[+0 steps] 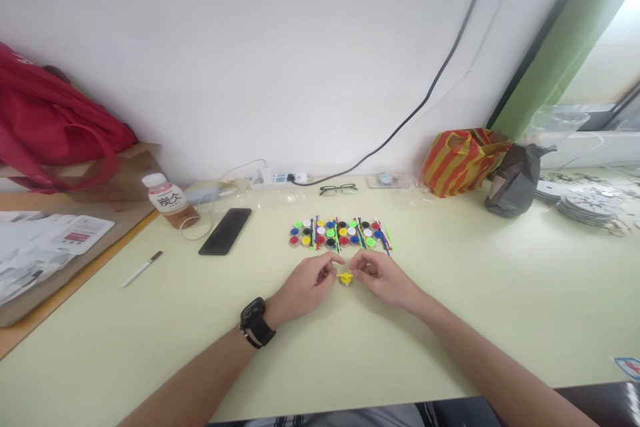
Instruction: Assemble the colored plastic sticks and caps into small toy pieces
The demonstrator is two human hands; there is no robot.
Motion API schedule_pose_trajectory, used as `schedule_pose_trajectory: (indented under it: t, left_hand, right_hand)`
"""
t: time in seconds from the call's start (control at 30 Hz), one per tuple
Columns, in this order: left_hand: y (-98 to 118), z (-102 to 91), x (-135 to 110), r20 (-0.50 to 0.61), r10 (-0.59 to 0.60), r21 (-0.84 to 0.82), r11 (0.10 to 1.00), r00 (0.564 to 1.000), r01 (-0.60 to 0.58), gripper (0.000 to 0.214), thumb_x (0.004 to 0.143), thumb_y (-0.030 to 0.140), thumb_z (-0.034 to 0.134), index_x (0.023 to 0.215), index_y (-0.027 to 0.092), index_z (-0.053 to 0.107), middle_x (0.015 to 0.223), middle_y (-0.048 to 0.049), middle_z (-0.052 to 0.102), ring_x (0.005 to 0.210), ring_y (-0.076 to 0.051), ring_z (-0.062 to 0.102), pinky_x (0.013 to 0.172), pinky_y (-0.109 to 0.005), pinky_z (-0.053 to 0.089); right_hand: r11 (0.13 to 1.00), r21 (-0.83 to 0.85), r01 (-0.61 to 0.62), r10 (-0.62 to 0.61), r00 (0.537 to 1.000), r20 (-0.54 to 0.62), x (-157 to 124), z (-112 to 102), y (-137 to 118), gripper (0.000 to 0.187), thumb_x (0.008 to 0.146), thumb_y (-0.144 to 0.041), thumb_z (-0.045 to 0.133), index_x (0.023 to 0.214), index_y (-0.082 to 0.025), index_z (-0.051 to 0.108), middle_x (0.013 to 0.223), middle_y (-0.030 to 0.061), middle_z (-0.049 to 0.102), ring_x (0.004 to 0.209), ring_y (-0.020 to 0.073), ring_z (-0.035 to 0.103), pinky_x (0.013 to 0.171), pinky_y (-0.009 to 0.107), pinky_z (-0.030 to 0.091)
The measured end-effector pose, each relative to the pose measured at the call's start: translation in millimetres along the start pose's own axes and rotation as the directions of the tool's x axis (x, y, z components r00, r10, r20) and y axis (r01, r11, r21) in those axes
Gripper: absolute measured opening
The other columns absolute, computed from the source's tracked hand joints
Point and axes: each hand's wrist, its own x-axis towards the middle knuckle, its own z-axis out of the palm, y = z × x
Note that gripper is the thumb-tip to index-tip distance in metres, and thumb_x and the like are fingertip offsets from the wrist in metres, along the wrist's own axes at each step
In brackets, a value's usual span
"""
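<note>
Between my two hands is a small yellow plastic piece (pixel 345 276), a thin crossbar over a round yellow disc with a clear rim, just above or on the table. The fingers of my left hand (pixel 311 279) are pinched at the left end of the crossbar. At its right end, my right hand (pixel 384 277) has its fingers curled and closed. Behind the hands lie rows of small round discs (pixel 344 240) in red, blue, green, yellow, black and white. Thin coloured plastic sticks (pixel 316 233) lie across and among these discs.
A black phone (pixel 225 231), a drink bottle (pixel 171 201) and a white pen (pixel 142 269) lie or stand to the left. Glasses (pixel 338 189) and a power strip (pixel 283 177) are by the wall. Striped (pixel 463 161) and grey bags (pixel 515 183) stand right, near stacked discs (pixel 590 203).
</note>
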Motion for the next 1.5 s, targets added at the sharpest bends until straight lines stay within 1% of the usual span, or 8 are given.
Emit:
schedule_pose_trajectory:
  t: [0.27, 0.6, 0.83, 1.07, 1.13, 1.2, 1.33, 1.5]
  left_hand:
    - [5, -1.1, -3, -0.002, 0.265, 0.245, 0.935, 0.964, -0.256, 0.03, 0.097, 0.013, 0.045, 0.109, 0.024, 0.07, 0.103, -0.0054, 0.069, 0.096, -0.021, 0.063, 0.085, -0.033, 0.048]
    - [10, 5.4, -6, 0.095, 0.28, 0.516, 0.807, 0.955, -0.288, 0.01, 0.088, 0.016, 0.055, 0.095, 0.022, 0.06, 0.101, -0.0056, 0.066, 0.091, -0.024, 0.059, 0.082, -0.038, 0.045]
    - [8, 2.8, -8, 0.029, 0.275, 0.386, 0.884, 0.961, -0.265, 0.027, 0.087, 0.018, 0.061, 0.114, 0.025, 0.061, 0.119, -0.0058, 0.065, 0.109, -0.026, 0.059, 0.098, -0.042, 0.046]
    - [7, -3.6, -5, -0.254, 0.169, 0.203, 0.972, 0.952, -0.119, 0.032, 0.097, 0.019, 0.053, 0.127, 0.027, 0.058, 0.128, -0.0062, 0.063, 0.122, -0.026, 0.056, 0.106, -0.044, 0.046]
    - [6, -4.8, -4, -0.286, 0.157, 0.183, 0.977, 0.945, -0.107, 0.029, 0.098, 0.019, 0.051, 0.126, 0.026, 0.058, 0.128, -0.0067, 0.063, 0.121, -0.026, 0.056, 0.104, -0.044, 0.046]
    - [6, -5.5, -4, -0.303, 0.153, 0.168, 0.98, 0.941, -0.106, 0.028, 0.099, 0.019, 0.05, 0.125, 0.026, 0.058, 0.126, -0.0065, 0.064, 0.119, -0.025, 0.057, 0.103, -0.042, 0.046]
    - [7, -5.7, -4, -0.318, 0.146, 0.157, 0.983, 0.937, -0.1, 0.024, 0.1, 0.021, 0.052, 0.123, 0.026, 0.059, 0.124, -0.005, 0.065, 0.113, -0.022, 0.058, 0.099, -0.039, 0.046]
    - [3, -6.3, -3, -0.328, 0.106, 0.125, 0.99, 0.939, -0.068, 0.016, 0.101, 0.027, 0.052, 0.112, 0.023, 0.062, 0.106, -0.0035, 0.068, 0.092, -0.019, 0.059, 0.085, -0.034, 0.047]
  right_hand:
    - [0.993, -0.116, 0.037, -0.038, 0.999, -0.008, 4, -2, 10, 0.013, 0.092, -0.033, 0.058, 0.088, -0.022, 0.06, 0.084, 0.0027, 0.063, 0.076, 0.0177, 0.059, 0.068, 0.03, 0.046]
    - [0.984, -0.173, 0.035, -0.036, 0.999, -0.002, 4, -2, 13, 0.008, 0.089, -0.025, 0.057, 0.083, -0.021, 0.059, 0.076, 0.0009, 0.063, 0.069, 0.0162, 0.057, 0.062, 0.028, 0.042]
    - [0.956, -0.292, 0.037, -0.059, 0.996, -0.067, -1, -4, 12, 0.013, 0.093, -0.032, 0.055, 0.092, -0.022, 0.062, 0.08, 0.0012, 0.061, 0.062, 0.0152, 0.052, 0.058, 0.029, 0.042]
    - [0.916, -0.401, -0.018, -0.088, 0.966, -0.245, -10, -7, 1, 0.037, 0.094, -0.051, 0.055, 0.118, -0.026, 0.067, 0.09, 0.004, 0.061, 0.058, 0.0153, 0.047, 0.061, 0.033, 0.042]
    - [0.952, -0.304, -0.032, -0.025, 0.983, -0.182, -13, -9, -8, 0.039, 0.094, -0.058, 0.054, 0.081, -0.024, 0.067, 0.071, 0.0017, 0.052, 0.058, 0.0162, 0.043, 0.059, 0.032, 0.038]
    - [0.995, -0.079, -0.068, 0.066, 0.997, -0.034, -15, -13, -17, 0.061, 0.095, -0.063, 0.05, 0.051, -0.023, 0.041, 0.056, -0.0012, 0.033, 0.055, 0.015, 0.033, 0.056, 0.031, 0.031]
    - [0.962, 0.261, -0.082, 0.095, 0.995, -0.037, -13, -25, -23, 0.067, 0.095, -0.063, 0.051, 0.049, -0.023, 0.022, 0.055, -0.0043, 0.017, 0.053, 0.0131, 0.017, 0.054, 0.033, 0.019]
    - [0.975, 0.22, -0.038, 0.099, 0.957, -0.271, -8, -50, -19, 0.057, 0.092, -0.065, 0.055, 0.058, -0.024, 0.035, 0.057, -0.0045, 0.024, 0.053, 0.0133, 0.019, 0.052, 0.032, 0.018]
